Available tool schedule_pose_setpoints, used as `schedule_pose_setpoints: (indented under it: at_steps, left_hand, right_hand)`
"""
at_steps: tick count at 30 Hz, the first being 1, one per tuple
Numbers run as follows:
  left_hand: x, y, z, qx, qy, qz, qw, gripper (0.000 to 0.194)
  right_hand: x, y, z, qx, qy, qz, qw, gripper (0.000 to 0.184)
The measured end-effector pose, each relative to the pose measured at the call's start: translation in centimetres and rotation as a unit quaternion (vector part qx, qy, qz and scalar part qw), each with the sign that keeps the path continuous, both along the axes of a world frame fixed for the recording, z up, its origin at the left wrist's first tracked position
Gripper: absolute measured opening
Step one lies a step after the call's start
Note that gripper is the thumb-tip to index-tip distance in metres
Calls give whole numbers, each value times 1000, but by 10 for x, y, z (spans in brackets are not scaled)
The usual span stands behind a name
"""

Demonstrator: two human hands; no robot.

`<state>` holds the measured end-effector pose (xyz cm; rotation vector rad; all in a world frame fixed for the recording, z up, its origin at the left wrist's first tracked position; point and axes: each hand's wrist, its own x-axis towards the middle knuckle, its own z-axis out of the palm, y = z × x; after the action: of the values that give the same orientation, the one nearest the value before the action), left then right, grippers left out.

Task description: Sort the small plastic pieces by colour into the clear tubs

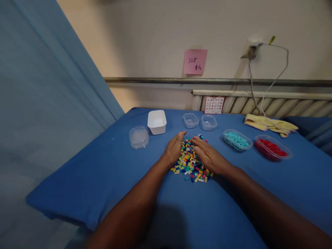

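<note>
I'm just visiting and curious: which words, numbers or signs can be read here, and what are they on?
"32", handwritten on the pink note on the wall; the characters after and below it are unclear.
Red-bordered card: its rows of marks are too small to read.
I can read nothing else.

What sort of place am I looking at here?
Perhaps a clinic or care room, though that's a guess: a blue curtain hangs beside the blue-covered table, and a long rail runs along the wall.

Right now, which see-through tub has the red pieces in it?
The rightmost tub: only it holds red pieces. Its left-hand neighbour holds turquoise pieces instead.
</note>
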<state>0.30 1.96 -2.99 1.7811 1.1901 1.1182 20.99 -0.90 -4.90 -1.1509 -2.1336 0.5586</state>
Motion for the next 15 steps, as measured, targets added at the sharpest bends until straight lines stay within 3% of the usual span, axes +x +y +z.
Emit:
schedule_pose_setpoints:
  at_steps: [2,8,15]
  left_hand:
    - [-9,3,-1,15,3,17,1000,75]
    - [-14,11,-6,4,-12,36,999,83]
    - [-12,13,-10,1,-34,37,999,80]
  right_hand:
    - [-1,-7,3,15,-40,2,999,65]
    - [-13,-27,13,53,-161,99,981,66]
    - [-9,-49,18,40,-186,82,978,77]
